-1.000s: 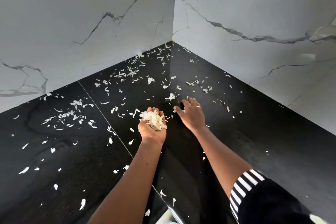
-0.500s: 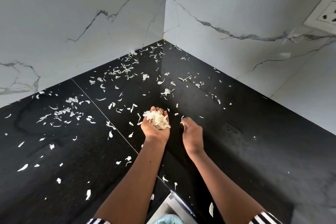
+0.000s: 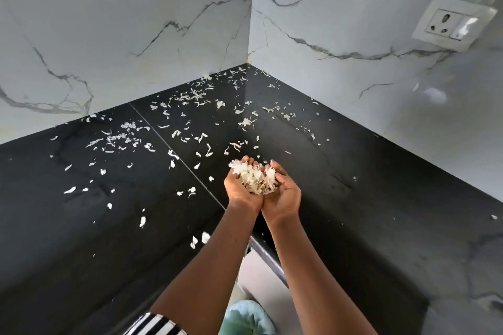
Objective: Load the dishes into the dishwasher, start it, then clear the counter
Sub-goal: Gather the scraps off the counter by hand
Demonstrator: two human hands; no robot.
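Left hand [image 3: 241, 187]: palm up, fingers curled upward, centre of frame, its heel touching the right hand [image 3: 284, 193], likewise palm up and cupped. Both cradle white scraps [image 3: 254, 177]. Left forearm [image 3: 212, 266] and right forearm [image 3: 302, 266]: bare, rising from the lower edge, converging at the wrists.

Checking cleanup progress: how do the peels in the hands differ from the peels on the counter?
The held peels sit heaped in one clump, cupped by the left hand and right hand; the loose peels lie scattered singly on the counter. Both are pale, thin flakes.
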